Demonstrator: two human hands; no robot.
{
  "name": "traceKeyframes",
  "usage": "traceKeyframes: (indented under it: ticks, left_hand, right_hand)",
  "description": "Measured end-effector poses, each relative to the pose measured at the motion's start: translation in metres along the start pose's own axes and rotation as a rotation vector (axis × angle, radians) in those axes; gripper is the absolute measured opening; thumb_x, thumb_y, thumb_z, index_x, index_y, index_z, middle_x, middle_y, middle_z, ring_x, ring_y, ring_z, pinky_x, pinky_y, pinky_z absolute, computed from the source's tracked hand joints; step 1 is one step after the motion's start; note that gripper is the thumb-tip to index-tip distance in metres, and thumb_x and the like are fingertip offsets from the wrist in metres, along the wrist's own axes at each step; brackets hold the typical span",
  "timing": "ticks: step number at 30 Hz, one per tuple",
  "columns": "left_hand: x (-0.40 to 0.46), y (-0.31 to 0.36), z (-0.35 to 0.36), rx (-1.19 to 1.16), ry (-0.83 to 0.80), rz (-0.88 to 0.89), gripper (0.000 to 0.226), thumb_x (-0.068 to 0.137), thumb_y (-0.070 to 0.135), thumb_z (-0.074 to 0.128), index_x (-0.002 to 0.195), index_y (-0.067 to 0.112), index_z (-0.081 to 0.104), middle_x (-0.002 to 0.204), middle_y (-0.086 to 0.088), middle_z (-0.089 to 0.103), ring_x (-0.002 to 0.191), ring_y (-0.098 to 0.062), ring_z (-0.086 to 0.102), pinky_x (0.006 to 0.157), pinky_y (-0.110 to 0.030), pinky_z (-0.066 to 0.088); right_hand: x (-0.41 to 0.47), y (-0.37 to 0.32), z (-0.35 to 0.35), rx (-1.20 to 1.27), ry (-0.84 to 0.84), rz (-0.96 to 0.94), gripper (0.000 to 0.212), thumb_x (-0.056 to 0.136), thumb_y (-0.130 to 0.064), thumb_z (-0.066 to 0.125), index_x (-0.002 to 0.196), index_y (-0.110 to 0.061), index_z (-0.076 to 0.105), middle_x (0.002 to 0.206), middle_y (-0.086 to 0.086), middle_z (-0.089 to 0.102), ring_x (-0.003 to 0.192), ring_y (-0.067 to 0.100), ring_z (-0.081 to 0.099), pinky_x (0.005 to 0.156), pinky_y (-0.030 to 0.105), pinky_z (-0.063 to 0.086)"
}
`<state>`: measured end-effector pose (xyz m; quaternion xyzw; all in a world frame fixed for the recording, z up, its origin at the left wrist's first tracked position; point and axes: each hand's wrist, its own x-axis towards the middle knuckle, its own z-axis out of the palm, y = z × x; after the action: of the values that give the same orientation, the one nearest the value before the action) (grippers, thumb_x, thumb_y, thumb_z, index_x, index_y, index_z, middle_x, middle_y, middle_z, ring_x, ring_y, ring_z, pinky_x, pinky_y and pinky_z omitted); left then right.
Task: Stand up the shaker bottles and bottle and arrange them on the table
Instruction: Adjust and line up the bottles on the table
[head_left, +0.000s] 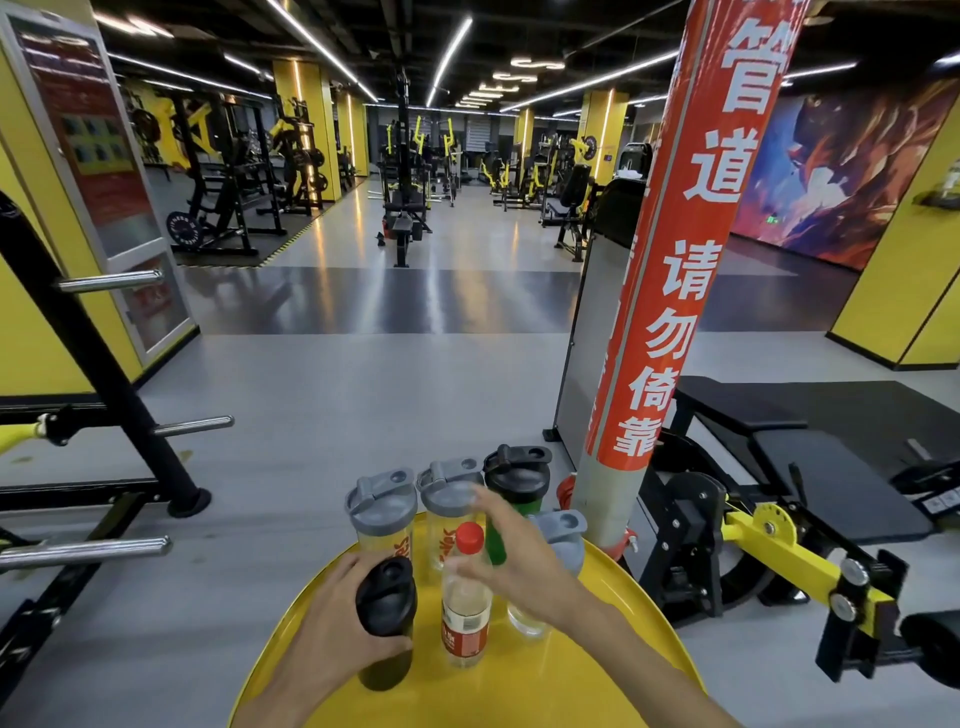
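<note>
The round yellow bench (613, 587) carried six containers, all upright; the left hand (337, 618) was wrapped around a dark shaker with a black lid (385, 631) at the near left, fingers curled on its side and thumb across the front; just to its right stood a clear bottle with a red cap (466, 597) and a red-and-white label; the right hand (524, 566) hovered above and behind that bottle with fingers spread apart and holding nothing, motion-blurred, so whether any fingertip touched the cap could not be told; at the far edge stood two clear shakers with grey lids, the left one (382, 514) and the middle one (449, 499) side by side and nearly touching; a green shaker with a black lid (517, 483) stood at their right, partly hidden by the right hand; a fourth grey-lidded clear shaker (563, 540) stood nearer on the right, mostly covered by the right wrist; beyond the bench rose a red-wrapped pillar (691, 234) with white characters, a black weight bench to its right (789, 447), and a rack with steel pegs (104, 415) at the left over grey floor
</note>
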<state>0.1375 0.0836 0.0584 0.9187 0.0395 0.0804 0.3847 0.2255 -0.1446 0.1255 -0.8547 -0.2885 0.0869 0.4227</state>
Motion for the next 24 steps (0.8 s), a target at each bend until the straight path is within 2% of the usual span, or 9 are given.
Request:
traceKeyframes:
  ticks: [2, 6, 10, 13, 14, 16, 17, 21, 24]
  left_hand:
    - [0.0, -0.001, 0.002, -0.004, 0.01, 0.006, 0.1, 0.042, 0.054, 0.096, 0.128, 0.045, 0.047, 0.123, 0.028, 0.048, 0.113, -0.005, 0.052, 0.083, -0.005, 0.042]
    - [0.0, -0.003, 0.005, -0.016, 0.016, -0.002, 0.106, 0.038, 0.062, 0.095, 0.13, 0.044, 0.045, 0.125, 0.024, 0.048, 0.115, -0.008, 0.051, 0.086, -0.008, 0.041]
    - [-0.003, 0.003, -0.002, -0.05, -0.041, -0.054, 0.118, 0.036, 0.082, 0.082, 0.138, 0.042, 0.039, 0.135, 0.021, 0.039, 0.126, -0.009, 0.044, 0.102, -0.023, 0.043]
    - [-0.005, 0.014, -0.023, -0.143, 0.112, -0.103, 0.107, 0.054, 0.097, 0.056, 0.14, 0.035, 0.046, 0.14, 0.014, 0.042, 0.132, -0.012, 0.042, 0.111, -0.035, 0.037]
    - [-0.002, 0.018, -0.031, -0.232, 0.208, -0.118, 0.091, 0.066, 0.09, 0.054, 0.136, 0.031, 0.052, 0.139, 0.008, 0.048, 0.132, -0.015, 0.045, 0.108, -0.035, 0.037]
    - [0.014, 0.021, -0.046, -0.35, 0.345, -0.181, 0.051, 0.086, 0.057, 0.062, 0.128, 0.028, 0.056, 0.136, 0.001, 0.051, 0.133, -0.022, 0.047, 0.101, -0.034, 0.037]
    - [0.026, 0.018, -0.051, -0.325, 0.36, -0.193, 0.046, 0.089, 0.046, 0.066, 0.129, 0.028, 0.056, 0.138, -0.001, 0.049, 0.135, -0.023, 0.045, 0.101, -0.036, 0.039]
    - [0.07, 0.0, -0.051, -0.239, 0.249, -0.257, 0.084, 0.076, 0.039, 0.086, 0.146, 0.021, 0.044, 0.153, -0.004, 0.039, 0.14, -0.023, 0.039, 0.11, -0.044, 0.041]
    - [0.091, -0.008, -0.041, -0.192, 0.111, -0.233, 0.112, 0.059, 0.038, 0.097, 0.151, 0.018, 0.037, 0.157, -0.007, 0.034, 0.142, -0.026, 0.037, 0.113, -0.043, 0.039]
  right_hand:
    - [0.007, -0.004, -0.016, -0.005, 0.137, -0.054, 0.073, 0.087, -0.063, 0.061, 0.15, -0.034, 0.037, 0.149, -0.019, 0.045, 0.136, -0.002, 0.041, 0.113, 0.026, 0.04]
    - [0.035, 0.002, -0.052, 0.003, 0.364, -0.048, 0.046, 0.097, -0.04, 0.061, 0.138, -0.022, 0.052, 0.136, -0.005, 0.054, 0.124, 0.008, 0.053, 0.104, 0.02, 0.045]
    - [0.064, 0.026, -0.075, -0.092, 0.241, 0.151, 0.068, 0.091, -0.041, 0.069, 0.148, -0.018, 0.039, 0.149, 0.007, 0.039, 0.136, 0.022, 0.043, 0.109, 0.032, 0.037]
    - [0.076, 0.042, -0.079, -0.09, 0.09, 0.249, 0.088, 0.084, -0.04, 0.078, 0.153, -0.015, 0.029, 0.152, 0.013, 0.035, 0.138, 0.03, 0.043, 0.11, 0.036, 0.037]
    - [0.078, 0.047, -0.079, -0.101, 0.047, 0.256, 0.093, 0.082, -0.039, 0.08, 0.154, -0.014, 0.027, 0.151, 0.014, 0.036, 0.138, 0.03, 0.043, 0.111, 0.037, 0.037]
    - [0.08, 0.056, -0.076, -0.105, -0.01, 0.263, 0.099, 0.078, -0.037, 0.085, 0.154, -0.014, 0.026, 0.15, 0.013, 0.04, 0.138, 0.029, 0.044, 0.111, 0.036, 0.039]
    - [0.08, 0.059, -0.074, -0.098, -0.02, 0.261, 0.101, 0.076, -0.035, 0.087, 0.154, -0.014, 0.026, 0.15, 0.012, 0.041, 0.137, 0.028, 0.044, 0.11, 0.035, 0.04]
    - [0.084, 0.066, -0.07, -0.091, -0.006, 0.228, 0.108, 0.071, -0.029, 0.091, 0.155, -0.015, 0.025, 0.153, 0.01, 0.04, 0.138, 0.025, 0.043, 0.108, 0.03, 0.038]
    - [0.089, 0.07, -0.069, -0.11, 0.002, 0.211, 0.111, 0.065, -0.027, 0.095, 0.153, -0.015, 0.028, 0.15, 0.01, 0.042, 0.136, 0.026, 0.044, 0.109, 0.032, 0.04]
